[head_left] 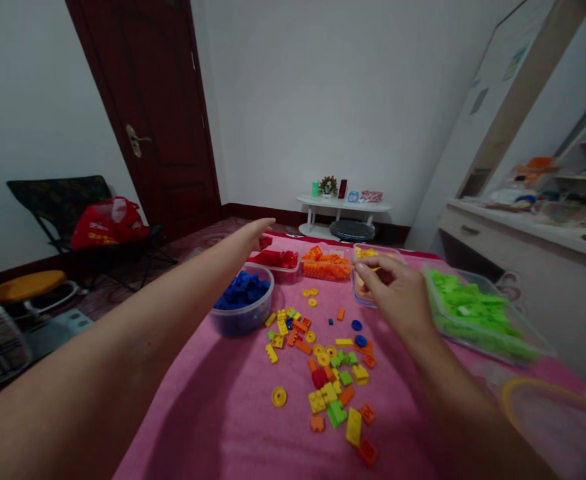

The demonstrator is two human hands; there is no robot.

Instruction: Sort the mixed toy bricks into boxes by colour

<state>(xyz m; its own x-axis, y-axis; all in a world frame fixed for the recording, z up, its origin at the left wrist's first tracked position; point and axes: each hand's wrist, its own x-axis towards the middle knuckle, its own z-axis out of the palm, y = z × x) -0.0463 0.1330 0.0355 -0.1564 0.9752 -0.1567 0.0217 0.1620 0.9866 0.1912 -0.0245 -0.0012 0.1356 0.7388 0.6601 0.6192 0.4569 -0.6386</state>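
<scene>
My left hand [263, 229] reaches over the clear box of red building bricks [289, 275]. A red building brick [265, 243] shows at its fingers, which are partly hidden. Thumb and fingertips of my right hand [387, 280] are pinched together over the near side of the clear box of yellow bricks [365, 297]; what is between them, if anything, cannot be made out. Between these two boxes stands a box of orange bricks [325, 265]. Loose bricks in yellow, orange, green, red and blue lie on the pink cloth [237, 413], among them a yellow wheel [279, 397].
Below my left forearm is a round tub of blue bricks [240, 320]. A box of green bricks [477, 317] stands right of my right forearm, with a yellow-rimmed round object [547, 387] nearer me. Beyond the cloth are a low white table [343, 205] and a folding chair [63, 193].
</scene>
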